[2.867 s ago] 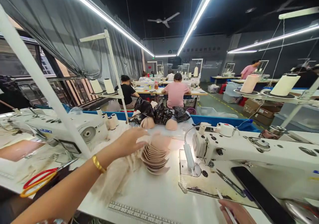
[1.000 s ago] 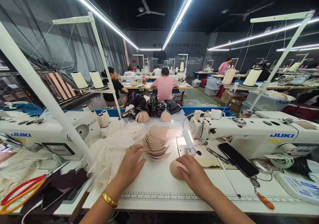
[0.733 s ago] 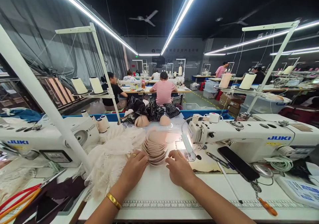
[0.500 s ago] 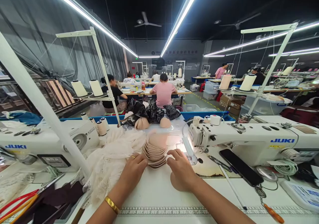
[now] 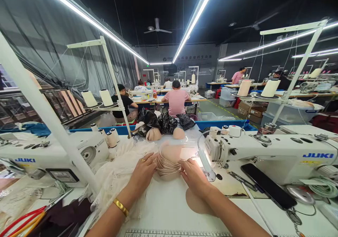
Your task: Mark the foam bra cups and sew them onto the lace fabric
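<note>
A stack of beige moulded cups (image 5: 169, 163) sits on the white table in front of me. My left hand (image 5: 142, 172) has its fingers closed on the left edge of the stack. On the other side, my right hand (image 5: 194, 177) grips the stack's right edge with its fingertips. A separate beige cup (image 5: 196, 202) lies partly under my right hand and wrist. Cream lace fabric (image 5: 118, 177) is heaped beside my left hand.
A sewing machine (image 5: 264, 145) stands at the right, with a black phone (image 5: 268, 186) and tweezers before it. Another machine (image 5: 52, 156) is at the left. Black bags (image 5: 167, 122) and more cups (image 5: 154, 134) lie behind. People sit farther back.
The view has shifted slightly. My fingers have moved in against both sides of the stack, and its cups look pressed together and tilted differently.
</note>
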Motion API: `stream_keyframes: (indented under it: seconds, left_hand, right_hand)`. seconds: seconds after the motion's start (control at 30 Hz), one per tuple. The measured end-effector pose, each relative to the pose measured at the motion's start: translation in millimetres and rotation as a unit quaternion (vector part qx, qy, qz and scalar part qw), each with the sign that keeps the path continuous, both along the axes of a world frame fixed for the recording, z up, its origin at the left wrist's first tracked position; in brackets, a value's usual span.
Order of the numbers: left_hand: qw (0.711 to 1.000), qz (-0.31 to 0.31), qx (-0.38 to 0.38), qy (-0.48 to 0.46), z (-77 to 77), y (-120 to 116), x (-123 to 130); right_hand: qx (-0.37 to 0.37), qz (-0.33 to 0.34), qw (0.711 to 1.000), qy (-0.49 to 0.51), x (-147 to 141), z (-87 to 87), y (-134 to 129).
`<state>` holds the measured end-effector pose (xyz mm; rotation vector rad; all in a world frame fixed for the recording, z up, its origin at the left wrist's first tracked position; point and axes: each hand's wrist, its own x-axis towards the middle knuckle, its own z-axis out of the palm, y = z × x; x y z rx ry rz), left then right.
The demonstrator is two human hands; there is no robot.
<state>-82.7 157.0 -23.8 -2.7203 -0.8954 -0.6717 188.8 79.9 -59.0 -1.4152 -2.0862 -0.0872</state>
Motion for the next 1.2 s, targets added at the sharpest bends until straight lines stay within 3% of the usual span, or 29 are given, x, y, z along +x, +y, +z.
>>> stream_keyframes:
  seconds: [0.23,0.47,0.63,0.73,0.8,0.87,0.97,1.0,1.03,1.13,1.2]
  left_hand:
    - [0.992,-0.061,-0.043,0.101,30.7,28,6]
    - [0.985,-0.104,-0.058,0.123,46.7,29,20]
    - [0.985,-0.135,-0.051,0.100,66.9,-1,14]
    - [0.985,-0.148,-0.066,0.056,82.9,-39,-4]
    - [0.980,-0.144,-0.135,-0.021,85.8,-69,-17]
    - [0.951,-0.115,-0.269,-0.102,77.6,-96,-24]
    - [0.834,-0.045,-0.512,-0.201,44.8,-119,-21]
    - [0.799,-0.017,-0.561,-0.215,30.9,-120,-18]
    - [0.783,0.012,-0.582,-0.217,17.4,-119,-15]
    - [0.817,0.098,-0.535,-0.192,-10.6,-105,-13]
    - [0.848,0.127,-0.483,-0.176,-13.4,-95,-16]
  right_hand:
    - [-0.028,0.007,1.000,-0.009,0,-7.4,21]
    - [-0.008,-0.001,1.000,0.017,-1,-6.0,12]
    - [0.009,-0.018,0.998,0.058,0,-0.8,-21]
    - [0.007,-0.009,0.996,0.084,7,10.7,-64]
    - [-0.043,0.014,0.990,0.133,17,19.2,-97]
    - [-0.142,0.028,0.966,0.215,32,23.4,-125]
    - [-0.313,0.009,0.891,0.329,60,16.5,-144]
    - [-0.355,0.003,0.867,0.351,69,11.2,-144]
    - [-0.380,-0.007,0.850,0.364,76,5.3,-142]
    - [-0.382,-0.054,0.849,0.362,90,-10.9,-132]
    - [-0.364,-0.084,0.865,0.334,91,-16.7,-128]
